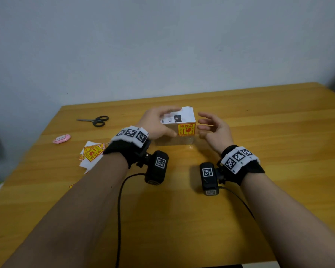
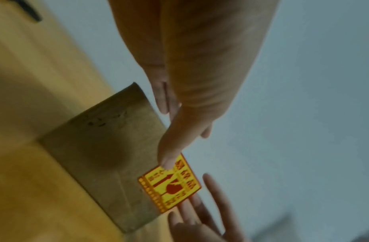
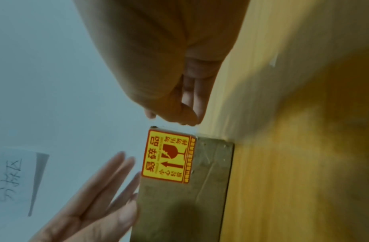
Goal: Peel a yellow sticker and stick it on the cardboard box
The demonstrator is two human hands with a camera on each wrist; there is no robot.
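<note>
A small cardboard box point(image 1: 173, 141) with a white label on top stands mid-table. A yellow-and-red sticker point(image 1: 186, 129) lies flat on its near face, at the upper right corner. My left hand point(image 1: 168, 120) hovers over the box top with straight fingers, its thumb tip at the sticker's left edge. In the left wrist view that thumb point(image 2: 169, 162) touches a corner of the sticker point(image 2: 171, 183). My right hand point(image 1: 205, 124) is open just right of the box, apart from it and holding nothing. The right wrist view shows the sticker point(image 3: 167, 155) on the box point(image 3: 179, 212).
A pile of yellow sticker sheets point(image 1: 92, 153) lies left of my left wrist. Black scissors point(image 1: 94, 120) and a small pink object point(image 1: 62, 138) sit at the far left of the wooden table point(image 1: 259, 132). Wrist camera cables trail toward the near edge.
</note>
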